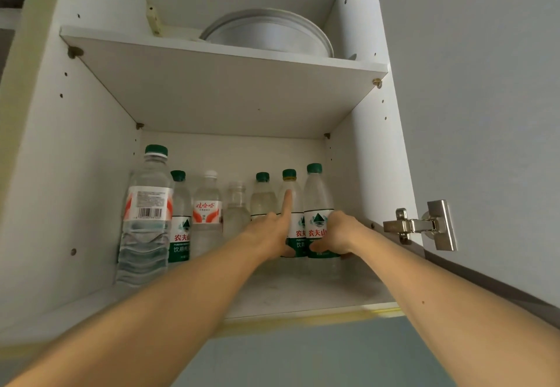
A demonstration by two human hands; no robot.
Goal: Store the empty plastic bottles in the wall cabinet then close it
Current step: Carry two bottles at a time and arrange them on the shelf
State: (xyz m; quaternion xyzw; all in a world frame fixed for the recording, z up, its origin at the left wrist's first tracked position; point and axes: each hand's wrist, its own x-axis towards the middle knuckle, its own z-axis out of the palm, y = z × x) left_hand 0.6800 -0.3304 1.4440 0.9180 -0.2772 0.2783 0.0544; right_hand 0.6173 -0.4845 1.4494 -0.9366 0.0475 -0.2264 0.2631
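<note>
We look up into an open white wall cabinet (91, 150) with two levels. On the lower shelf (303, 289) stand seven clear plastic bottles in a rough row, all upright. From the left: a large bottle (145, 220) with a green cap and a red and white label, nearest the front; behind it a slimmer green-capped bottle (181, 223) with a green and white label; then a white-capped bottle (207, 214) with a red and white label; then a small bottle with no label (236, 211), whose cap we cannot make out; then three green-capped bottles close together at the right. All look clear, and we cannot tell for sure if any liquid remains. Our left hand (269, 235) grasps the sixth bottle (292, 205) low on its label, with the forefinger stretched straight up along its side. Our right hand (336, 233) is wrapped around the lower part of the rightmost bottle (318, 202), thumb across the green label. These two bottles touch each other, and the fifth bottle (263, 199) stands just behind our left hand. On the upper shelf (230, 83) rests a stack of white plates (266, 35). The cabinet door (485, 114) hangs open at the right on a metal hinge (421, 226).
</note>
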